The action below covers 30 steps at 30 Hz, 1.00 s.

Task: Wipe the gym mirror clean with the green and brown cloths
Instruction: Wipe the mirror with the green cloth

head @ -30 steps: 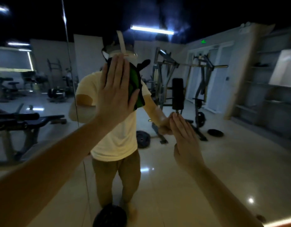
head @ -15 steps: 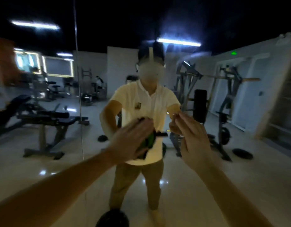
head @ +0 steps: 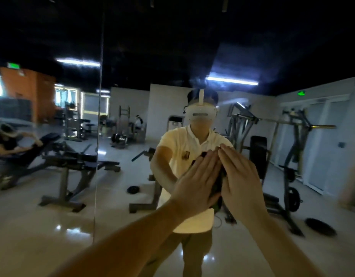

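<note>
The gym mirror (head: 122, 212) fills the view and reflects me and the room. My left hand (head: 196, 184) lies flat against the glass at chest height, fingers together, pressing a dark green cloth (head: 217, 188) onto it. Only a strip of that cloth shows, between my two hands. My right hand (head: 240, 176) is flat against the glass just right of the left hand, its inner edge touching the cloth. Whatever is under the right palm is hidden. I see no brown cloth.
A vertical seam (head: 98, 136) splits the mirror panels to the left of my arms. The reflection shows a weight bench (head: 73, 162), a plate-loaded machine (head: 292, 156), weight plates on the glossy floor (head: 320, 226) and a person on a bench at far left (head: 9, 140).
My left hand swept the green cloth down from head height to waist height, then up and right to chest height. My right hand has come in beside it. The view has tilted upward.
</note>
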### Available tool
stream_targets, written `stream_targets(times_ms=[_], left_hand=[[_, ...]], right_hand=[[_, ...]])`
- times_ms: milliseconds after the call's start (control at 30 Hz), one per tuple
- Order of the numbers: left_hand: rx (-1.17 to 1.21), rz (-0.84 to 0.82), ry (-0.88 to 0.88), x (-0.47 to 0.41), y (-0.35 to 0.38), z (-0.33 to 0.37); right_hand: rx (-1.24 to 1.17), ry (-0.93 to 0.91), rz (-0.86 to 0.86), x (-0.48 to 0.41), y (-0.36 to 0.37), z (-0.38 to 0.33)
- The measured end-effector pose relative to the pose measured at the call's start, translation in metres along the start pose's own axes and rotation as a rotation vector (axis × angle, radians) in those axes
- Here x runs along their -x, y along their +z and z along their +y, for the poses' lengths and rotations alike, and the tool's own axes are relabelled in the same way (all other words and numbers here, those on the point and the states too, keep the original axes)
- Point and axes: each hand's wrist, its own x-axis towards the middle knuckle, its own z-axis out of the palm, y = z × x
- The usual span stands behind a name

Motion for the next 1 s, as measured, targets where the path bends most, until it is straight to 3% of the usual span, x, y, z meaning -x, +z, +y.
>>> stream_targets(times_ms=[33, 100, 300, 433, 533, 600, 667, 733, 800, 900, 1000], left_hand=[[-0.048, -0.032, 0.088, 0.001, 0.001, -0.006], [-0.052, -0.012, 0.072, -0.003, -0.01, -0.041], [-0.085, 0.194, -0.371, -0.025, -0.085, -0.203], [-0.083, 0.386, -0.617, -0.049, -0.091, -0.224], [-0.026, 0.407, -0.571, -0.067, -0.075, -0.179], [0.063, 0.322, -0.446, -0.079, -0.066, -0.135], [0.066, 0.185, -0.181, -0.085, -0.054, -0.094], [-0.084, 0.075, 0.124, -0.081, -0.043, -0.075], [-0.118, 0.035, 0.243, -0.08, -0.052, -0.096], [0.057, 0.082, -0.014, -0.073, -0.084, -0.159], [-0.125, 0.202, -0.276, -0.067, -0.11, -0.232]], right_hand=[[-0.014, 0.0, 0.026, -0.004, -0.003, 0.001], [-0.056, 0.006, 0.064, -0.014, -0.008, 0.002], [0.081, 0.034, 0.132, -0.069, -0.005, -0.002], [0.184, 0.11, 0.151, -0.083, 0.013, -0.006], [0.211, 0.093, 0.171, -0.081, 0.021, -0.005], [0.202, 0.084, 0.186, -0.083, 0.019, -0.005], [0.187, 0.087, 0.19, -0.084, 0.015, -0.004], [0.138, 0.088, 0.198, -0.084, 0.008, -0.002], [0.106, 0.047, 0.236, -0.087, -0.002, 0.0], [0.102, 0.01, 0.308, -0.096, -0.015, -0.007], [0.115, 0.029, 0.322, -0.115, -0.024, -0.016]])
